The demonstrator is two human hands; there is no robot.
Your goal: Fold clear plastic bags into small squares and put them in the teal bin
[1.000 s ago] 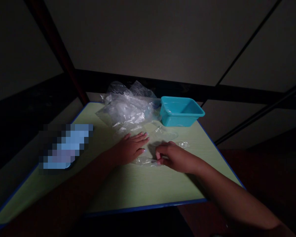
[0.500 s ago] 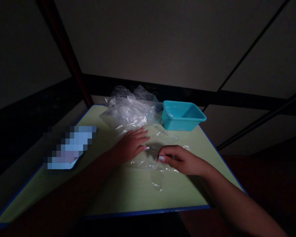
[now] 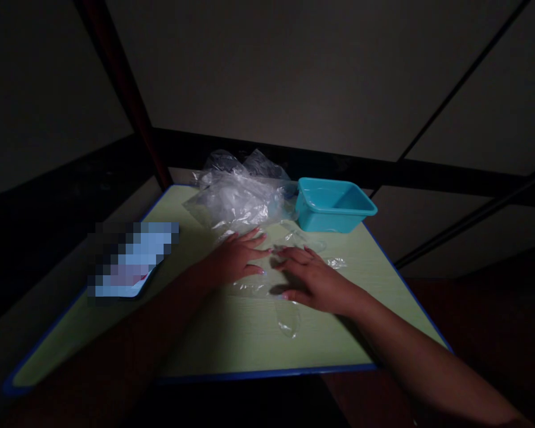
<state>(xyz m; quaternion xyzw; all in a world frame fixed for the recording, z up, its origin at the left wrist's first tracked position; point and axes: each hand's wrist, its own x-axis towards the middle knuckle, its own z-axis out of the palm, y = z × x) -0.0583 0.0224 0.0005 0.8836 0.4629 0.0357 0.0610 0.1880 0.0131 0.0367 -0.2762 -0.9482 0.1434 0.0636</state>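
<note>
Head view: we have two bare hands, the left hand [image 3: 232, 258] flat, fingers apart, and the right hand [image 3: 316, 279] loosely curved, fingers apart, clamped on nothing we can see. Beneath and between them lies one thin, clear plastic film [image 3: 288, 321], a rounded lobe reaching towards us. We're likely laying palms low to keep something so light flat; whether the right fingertips touch it, we can't tell. Just beyond sits one crinkled heap of clear plastic [image 3: 241, 202], its layers uncountable, and beside it one turquoise plastic tub [image 3: 334, 220], both probably set back for working room. Off left, one blurred, lit-screen device [image 3: 138, 261], all on one pale-green, blue-edged table [image 3: 232, 351].
</note>
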